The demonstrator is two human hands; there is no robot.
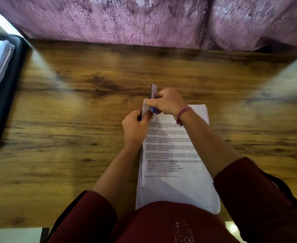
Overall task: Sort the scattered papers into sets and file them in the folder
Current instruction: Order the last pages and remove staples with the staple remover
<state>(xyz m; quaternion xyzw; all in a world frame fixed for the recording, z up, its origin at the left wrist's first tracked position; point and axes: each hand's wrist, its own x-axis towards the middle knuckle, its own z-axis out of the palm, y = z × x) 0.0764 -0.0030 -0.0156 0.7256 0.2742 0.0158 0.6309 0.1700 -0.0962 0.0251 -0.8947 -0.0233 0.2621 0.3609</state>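
Two hands (135, 127) (167, 102) staple, seemingly, one paper stack (175, 163).

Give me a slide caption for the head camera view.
Right hand staples the paper stack's top-left corner, left hand steadying it.

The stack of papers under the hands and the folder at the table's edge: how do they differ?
The stack of papers is white, printed, and lies centrally before the person; the folder is dark-edged and sits far left. The left hand lifts a corner of the stack while the right hand applies a stapler; the folder lies untouched. Both rest on the wooden table.
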